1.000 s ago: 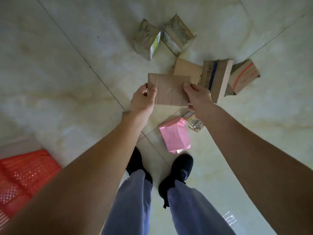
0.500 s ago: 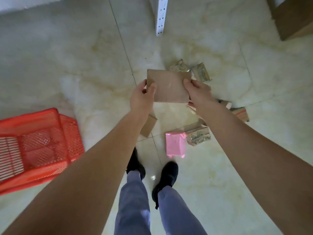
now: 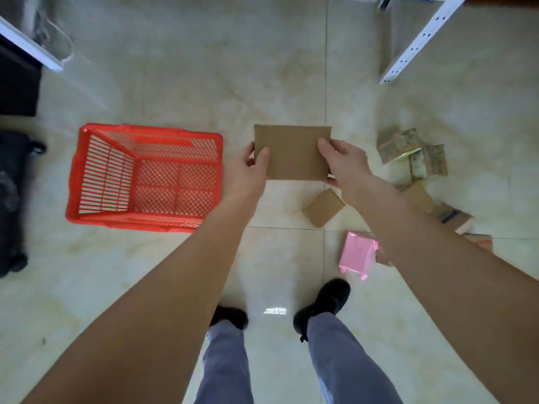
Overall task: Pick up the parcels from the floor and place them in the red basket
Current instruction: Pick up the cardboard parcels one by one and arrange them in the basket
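Brown parcel (image 3: 292, 152) hangs above the floor (image 3: 277, 83), its left edge in the grip of the left hand (image 3: 248, 173), its right edge pinched by the right hand (image 3: 344, 164). Just left stands the red basket (image 3: 87, 176). Right and near lie a small box (image 3: 323, 207), a pink parcel (image 3: 356, 254) and more cartons (image 3: 414, 154)
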